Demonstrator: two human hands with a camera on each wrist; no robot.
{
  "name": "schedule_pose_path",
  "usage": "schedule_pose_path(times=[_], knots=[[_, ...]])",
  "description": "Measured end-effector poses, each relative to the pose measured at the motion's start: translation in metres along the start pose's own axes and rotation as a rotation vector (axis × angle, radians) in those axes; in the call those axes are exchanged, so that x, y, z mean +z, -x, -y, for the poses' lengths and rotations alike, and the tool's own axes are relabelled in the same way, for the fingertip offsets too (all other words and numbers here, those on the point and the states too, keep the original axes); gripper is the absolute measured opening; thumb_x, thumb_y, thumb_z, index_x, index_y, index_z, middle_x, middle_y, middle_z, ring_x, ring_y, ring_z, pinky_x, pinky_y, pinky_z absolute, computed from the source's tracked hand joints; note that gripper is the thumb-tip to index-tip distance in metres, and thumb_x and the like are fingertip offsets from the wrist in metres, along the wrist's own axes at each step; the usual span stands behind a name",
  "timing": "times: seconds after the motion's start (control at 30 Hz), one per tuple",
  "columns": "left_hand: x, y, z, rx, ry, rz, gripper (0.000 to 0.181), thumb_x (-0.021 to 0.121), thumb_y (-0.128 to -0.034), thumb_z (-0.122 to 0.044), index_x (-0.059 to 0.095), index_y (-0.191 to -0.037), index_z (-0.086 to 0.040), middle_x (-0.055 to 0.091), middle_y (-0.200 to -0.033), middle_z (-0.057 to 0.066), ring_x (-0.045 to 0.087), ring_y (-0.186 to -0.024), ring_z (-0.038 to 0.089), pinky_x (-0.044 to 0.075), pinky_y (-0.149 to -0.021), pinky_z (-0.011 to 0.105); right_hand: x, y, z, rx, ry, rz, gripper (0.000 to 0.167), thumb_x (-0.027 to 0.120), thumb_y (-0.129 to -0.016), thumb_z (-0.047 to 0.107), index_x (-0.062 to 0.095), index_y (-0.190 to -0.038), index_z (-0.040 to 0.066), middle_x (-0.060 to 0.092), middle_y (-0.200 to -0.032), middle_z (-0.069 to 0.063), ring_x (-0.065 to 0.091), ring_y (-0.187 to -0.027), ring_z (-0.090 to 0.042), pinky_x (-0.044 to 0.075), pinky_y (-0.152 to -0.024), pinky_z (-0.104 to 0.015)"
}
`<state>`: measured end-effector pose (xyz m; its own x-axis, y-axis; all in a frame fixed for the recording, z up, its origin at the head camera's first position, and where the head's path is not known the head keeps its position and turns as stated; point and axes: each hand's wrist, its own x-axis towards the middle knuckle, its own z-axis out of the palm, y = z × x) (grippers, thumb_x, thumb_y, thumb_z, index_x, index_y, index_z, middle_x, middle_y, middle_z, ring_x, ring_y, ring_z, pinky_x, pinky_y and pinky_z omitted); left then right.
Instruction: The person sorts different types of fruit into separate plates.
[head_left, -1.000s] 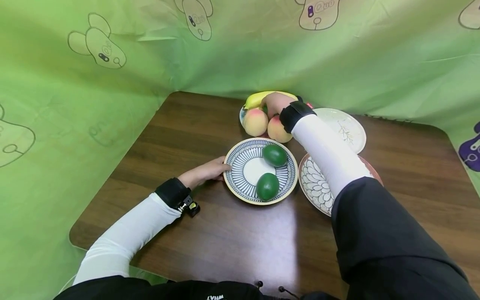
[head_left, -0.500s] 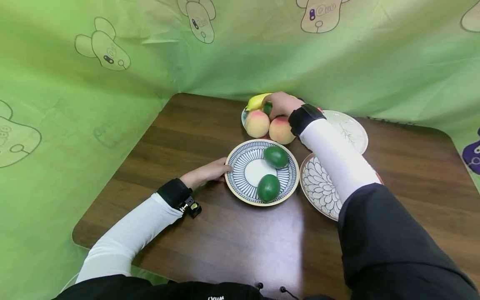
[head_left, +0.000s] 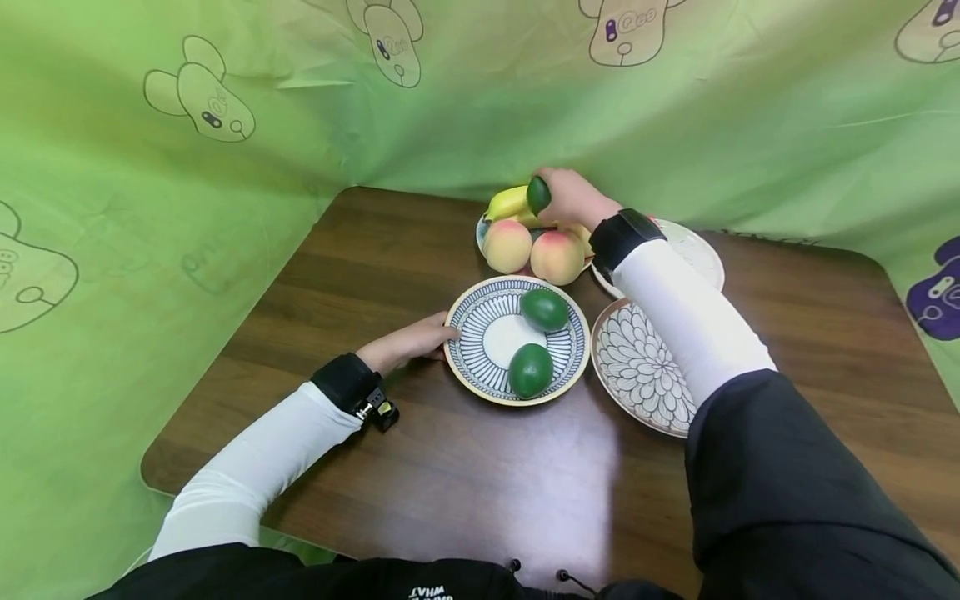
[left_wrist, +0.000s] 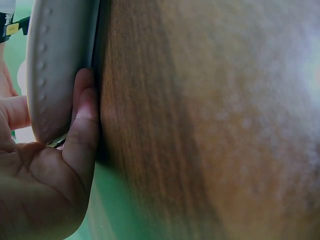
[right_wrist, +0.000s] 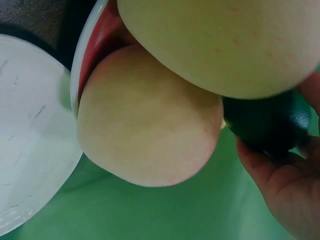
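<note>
My right hand (head_left: 577, 198) holds a dark green avocado (head_left: 537, 195) above the fruit bowl (head_left: 481, 232) at the back. In the right wrist view the fingers curl round that avocado (right_wrist: 265, 120), partly hidden behind a peach (right_wrist: 225, 45). Bananas (head_left: 508, 202) and several peaches (head_left: 557, 257) fill the bowl. My left hand (head_left: 411, 343) grips the left rim of a blue-striped dish (head_left: 477, 361), thumb over the edge and fingers underneath, as the left wrist view shows. Two more avocados, one farther back (head_left: 544, 310) and one nearer (head_left: 531, 371), lie in this dish.
A petal-patterned plate (head_left: 637, 367) lies right of the striped dish, partly under my right forearm. Behind it is a white plate (head_left: 697, 254), also partly covered by the arm. The wooden table (head_left: 330, 292) backs onto a green curtain (head_left: 465, 125).
My right hand has risen out of the fruit bowl with the avocado, uncovering more of the bananas and peaches. The left hand stays on the striped dish's rim.
</note>
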<state>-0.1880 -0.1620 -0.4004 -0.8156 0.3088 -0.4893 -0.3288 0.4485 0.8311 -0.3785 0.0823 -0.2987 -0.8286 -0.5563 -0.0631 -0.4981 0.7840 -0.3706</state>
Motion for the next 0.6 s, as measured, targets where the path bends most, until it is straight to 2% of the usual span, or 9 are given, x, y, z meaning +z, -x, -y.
schedule_pose_path(times=[0.13, 0.3, 0.43, 0.6], knots=[[-0.004, -0.002, 0.001, -0.011, -0.010, -0.019, 0.049, 0.039, -0.1047, -0.011, 0.035, -0.151, 0.004, 0.066, -0.097, 0.002, 0.062, -0.073, 0.002, 0.049, -0.064, 0.016, -0.008, 0.003, 0.003, -0.019, -0.057, -0.076, 0.076, 0.062, -0.086, 0.006, 0.034, -0.157, 0.003, 0.040, -0.151, -0.034, 0.045, -0.131, -0.045, 0.043, -0.111, -0.056], [-0.005, -0.001, 0.000, -0.023, -0.006, -0.035, 0.050, 0.038, -0.1055, -0.011, 0.032, -0.153, 0.003, 0.066, -0.100, 0.005, 0.063, -0.073, 0.003, 0.050, -0.065, 0.016, -0.016, 0.012, 0.013, -0.031, -0.135, -0.145, 0.076, 0.063, -0.087, 0.006, 0.037, -0.158, 0.014, 0.035, -0.147, -0.033, 0.047, -0.129, -0.045, 0.046, -0.110, -0.058], [-0.001, -0.003, 0.002, -0.032, 0.005, -0.028, 0.051, 0.038, -0.1058, -0.012, 0.031, -0.154, 0.004, 0.066, -0.101, 0.005, 0.062, -0.073, 0.003, 0.050, -0.064, 0.016, -0.015, 0.027, 0.023, -0.056, -0.164, -0.134, 0.080, 0.065, -0.087, 0.004, 0.035, -0.160, 0.019, 0.034, -0.147, -0.032, 0.049, -0.129, -0.046, 0.048, -0.109, -0.059], [0.002, -0.006, 0.004, -0.037, 0.033, -0.016, 0.051, 0.038, -0.1066, -0.012, 0.029, -0.155, 0.004, 0.066, -0.103, 0.005, 0.063, -0.074, 0.003, 0.052, -0.066, 0.016, -0.007, 0.052, 0.040, -0.131, -0.164, -0.077, 0.081, 0.067, -0.084, 0.004, 0.038, -0.158, 0.018, 0.038, -0.144, -0.029, 0.052, -0.122, -0.041, 0.052, -0.104, -0.055]])
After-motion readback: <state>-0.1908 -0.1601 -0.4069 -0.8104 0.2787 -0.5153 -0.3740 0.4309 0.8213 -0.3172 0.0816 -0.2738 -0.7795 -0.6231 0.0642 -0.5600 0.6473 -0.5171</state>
